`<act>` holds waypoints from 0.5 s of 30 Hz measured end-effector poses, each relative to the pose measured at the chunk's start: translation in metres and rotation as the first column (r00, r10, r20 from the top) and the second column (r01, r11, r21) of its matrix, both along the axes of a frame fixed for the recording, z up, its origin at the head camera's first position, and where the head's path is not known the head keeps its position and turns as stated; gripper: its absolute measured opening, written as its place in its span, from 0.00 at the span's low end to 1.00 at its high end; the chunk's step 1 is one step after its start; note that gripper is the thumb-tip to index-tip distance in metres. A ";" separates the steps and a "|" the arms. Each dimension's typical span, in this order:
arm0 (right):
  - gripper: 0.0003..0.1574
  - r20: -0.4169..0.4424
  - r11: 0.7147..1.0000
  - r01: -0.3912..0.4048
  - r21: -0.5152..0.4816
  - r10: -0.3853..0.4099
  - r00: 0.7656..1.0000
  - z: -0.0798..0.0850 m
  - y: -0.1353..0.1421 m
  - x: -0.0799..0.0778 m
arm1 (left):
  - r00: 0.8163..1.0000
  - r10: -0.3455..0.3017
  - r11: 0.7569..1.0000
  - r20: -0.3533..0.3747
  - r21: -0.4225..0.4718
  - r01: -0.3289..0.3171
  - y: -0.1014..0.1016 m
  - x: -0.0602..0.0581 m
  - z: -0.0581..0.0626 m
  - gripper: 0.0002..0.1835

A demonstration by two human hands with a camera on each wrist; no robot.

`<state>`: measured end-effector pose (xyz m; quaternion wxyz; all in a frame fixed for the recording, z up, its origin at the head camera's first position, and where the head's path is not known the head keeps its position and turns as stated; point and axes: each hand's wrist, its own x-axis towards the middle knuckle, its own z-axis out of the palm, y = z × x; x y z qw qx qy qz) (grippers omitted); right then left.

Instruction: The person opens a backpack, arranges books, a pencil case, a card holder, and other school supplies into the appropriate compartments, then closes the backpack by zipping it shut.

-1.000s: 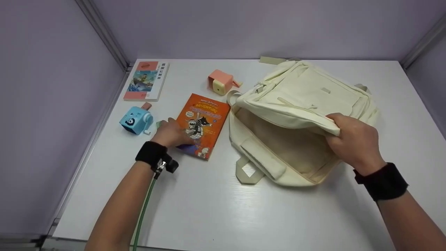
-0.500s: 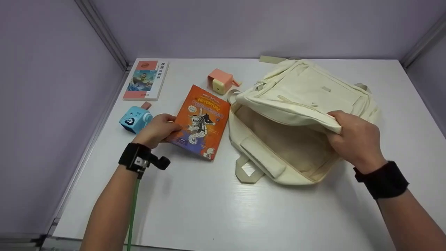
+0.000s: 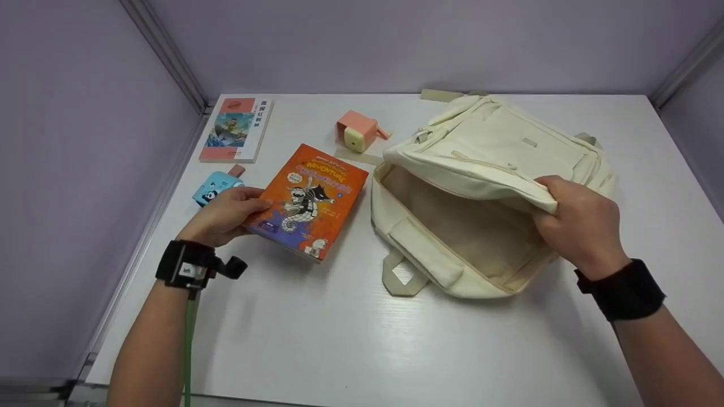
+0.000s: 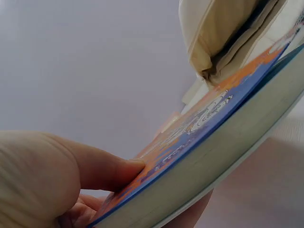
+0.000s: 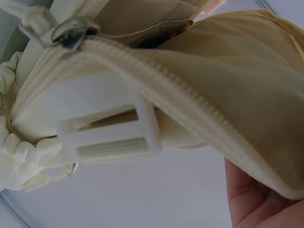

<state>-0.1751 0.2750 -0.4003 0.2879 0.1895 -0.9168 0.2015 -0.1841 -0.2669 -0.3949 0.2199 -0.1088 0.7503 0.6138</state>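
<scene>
My left hand (image 3: 226, 215) grips an orange and purple illustrated book (image 3: 311, 203) by its lower left corner. In the left wrist view the thumb lies on the cover (image 4: 204, 118) and fingers reach underneath, with the page edges facing the camera. On the right lies a cream backpack (image 3: 520, 135) with its main compartment unzipped and gaping toward me. My right hand (image 3: 582, 226) pinches the upper flap's edge and holds it raised. The right wrist view shows the zipper edge (image 5: 190, 104), a white plastic buckle (image 5: 109, 123) and the beige lining.
A second book (image 3: 235, 130) with a pink and white cover lies at the back left. Just behind my left hand sits a blue pencil sharpener (image 3: 212, 186) with a panda picture. A pink and yellow crank sharpener (image 3: 357, 133) stands at the back middle. Walls border the white table (image 3: 350, 339).
My left hand has taken hold of the orange book, lifted its near left side and drawn it left, baring a strap behind it. The right hand keeps the flap up, barely moving.
</scene>
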 end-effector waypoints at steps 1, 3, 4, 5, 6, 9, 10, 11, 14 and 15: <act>0.13 0.000 1.000 0.000 0.001 0.000 1.000 0.000 0.000 0.000 | 1.000 0.002 1.000 -0.005 -0.002 -0.002 -0.003 0.002 0.002 0.28; 0.13 -0.004 1.000 0.001 0.003 -0.001 1.000 0.001 0.000 0.000 | 1.000 0.003 1.000 -0.011 0.004 -0.003 -0.006 0.004 0.004 0.29; 0.13 -0.005 1.000 0.003 0.003 -0.003 1.000 0.001 0.000 0.000 | 1.000 -0.005 1.000 -0.010 0.021 0.006 -0.006 0.005 0.004 0.29; 0.13 -0.006 1.000 0.004 0.000 -0.004 1.000 0.002 0.000 0.000 | 1.000 -0.017 0.999 -0.007 0.045 0.017 -0.004 0.005 0.004 0.29; 0.13 -0.007 1.000 0.006 -0.002 -0.006 1.000 0.002 0.000 0.000 | 1.000 -0.028 0.997 -0.003 0.072 0.029 -0.001 0.006 0.003 0.29; 0.13 -0.012 1.000 0.011 -0.011 -0.011 1.000 0.003 0.000 -0.001 | 0.997 -0.078 0.984 0.016 0.164 0.074 0.015 0.005 0.000 0.30; 0.13 -0.014 1.000 0.012 -0.013 -0.012 1.000 0.003 0.000 -0.001 | 0.995 -0.098 0.977 0.026 0.194 0.091 0.022 0.004 -0.001 0.30; 0.13 -0.014 1.000 0.012 -0.016 -0.013 1.000 0.003 -0.001 -0.001 | 0.993 -0.112 0.972 0.035 0.210 0.102 0.030 0.003 -0.002 0.29; 0.13 -0.019 1.000 0.013 -0.020 -0.013 1.000 0.004 -0.002 -0.001 | 0.987 -0.149 0.962 0.068 0.239 0.129 0.053 -0.001 -0.006 0.28; 0.13 -0.021 1.000 0.011 -0.019 -0.011 1.000 0.005 -0.002 -0.002 | 0.984 -0.161 0.959 0.077 0.247 0.138 0.061 -0.002 -0.007 0.27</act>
